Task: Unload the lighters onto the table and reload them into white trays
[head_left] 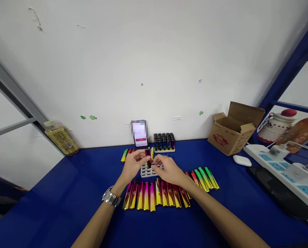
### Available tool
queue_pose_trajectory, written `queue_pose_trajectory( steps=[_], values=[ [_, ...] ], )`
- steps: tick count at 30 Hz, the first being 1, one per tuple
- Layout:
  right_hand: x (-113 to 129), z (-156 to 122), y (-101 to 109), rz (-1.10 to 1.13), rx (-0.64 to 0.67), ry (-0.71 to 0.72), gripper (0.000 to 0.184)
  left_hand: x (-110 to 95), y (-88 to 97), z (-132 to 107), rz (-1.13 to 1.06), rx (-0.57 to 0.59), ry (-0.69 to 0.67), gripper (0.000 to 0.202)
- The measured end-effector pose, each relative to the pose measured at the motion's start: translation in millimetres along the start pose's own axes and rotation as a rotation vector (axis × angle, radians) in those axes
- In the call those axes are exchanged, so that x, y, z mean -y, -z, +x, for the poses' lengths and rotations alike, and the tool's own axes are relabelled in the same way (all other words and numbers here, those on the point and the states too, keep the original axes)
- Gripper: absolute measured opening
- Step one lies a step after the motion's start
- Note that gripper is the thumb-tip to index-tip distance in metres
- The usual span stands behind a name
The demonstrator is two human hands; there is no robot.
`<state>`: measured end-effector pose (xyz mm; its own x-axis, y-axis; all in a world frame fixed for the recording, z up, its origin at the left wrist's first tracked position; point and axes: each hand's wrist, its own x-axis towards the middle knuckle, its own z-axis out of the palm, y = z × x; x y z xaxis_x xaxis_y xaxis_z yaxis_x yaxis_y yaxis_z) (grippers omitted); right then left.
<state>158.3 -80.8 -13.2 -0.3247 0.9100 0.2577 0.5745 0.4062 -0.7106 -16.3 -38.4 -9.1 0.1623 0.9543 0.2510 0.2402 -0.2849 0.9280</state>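
Observation:
My left hand [133,166], with a metal watch on its wrist, pinches a dark red lighter [148,152] upright between thumb and fingers. Close beside it, my right hand [169,169] has its fingers bent together at the lighter's lower end; whatever sits in their tips is too small to tell. Below both hands lies a white tray with holes [145,174], partly covered by them. In front of it several shiny lighters [146,196] lie in a row, fading from pink or dark red to gold. More green, red and gold lighters [204,179] lie to the right, partly behind my right forearm.
Behind stand a lit phone [140,134] and a rack of dark lighters [164,143]. More lighters [124,155] lie back left. A bottle [62,139] leans at far left. Right are an open cardboard box [225,137], a white case [242,160], a black object [273,193] and a power strip [285,172].

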Motion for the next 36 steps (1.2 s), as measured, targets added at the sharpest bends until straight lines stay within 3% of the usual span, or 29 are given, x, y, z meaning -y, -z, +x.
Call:
queue_pose_trajectory(
  steps=[3,8,14,18,22,27,30,36],
  values=[
    [-1.8,-0.7,-3.4,0.113,-0.001,0.017,0.031,3.3,-7.1,-6.1,-0.037,0.042,-0.003,0.036],
    [0.7,-1.9,-12.3,0.136,-0.072,0.002,0.018,2.6,-16.1,-16.1,0.034,0.006,-0.034,0.025],
    [1.7,-6.0,-8.2,0.248,-0.123,-0.073,0.023,3.1,-8.8,-22.3,0.409,-0.009,-0.359,0.031],
    [-6.8,-4.7,-8.0,0.493,-0.144,-0.102,0.026,7.9,2.7,-23.8,0.617,-0.032,-0.461,0.033],
    [-10.4,-0.8,-12.9,0.714,-0.200,-0.108,0.041,12.0,10.3,-23.7,0.789,-0.037,-0.509,0.036],
    [-4.8,1.5,-16.3,0.979,-0.285,-0.279,0.055,14.6,11.2,-23.8,0.869,-0.001,-0.548,0.038],
    [-1.9,0.3,-15.4,1.042,-0.315,-0.346,0.056,14.4,10.0,-24.3,0.876,0.030,-0.536,0.039],
    [-1.5,-1.4,-11.9,1.092,-0.297,-0.351,0.053,13.2,8.4,-25.9,0.831,0.071,-0.506,0.039]
  ],
)
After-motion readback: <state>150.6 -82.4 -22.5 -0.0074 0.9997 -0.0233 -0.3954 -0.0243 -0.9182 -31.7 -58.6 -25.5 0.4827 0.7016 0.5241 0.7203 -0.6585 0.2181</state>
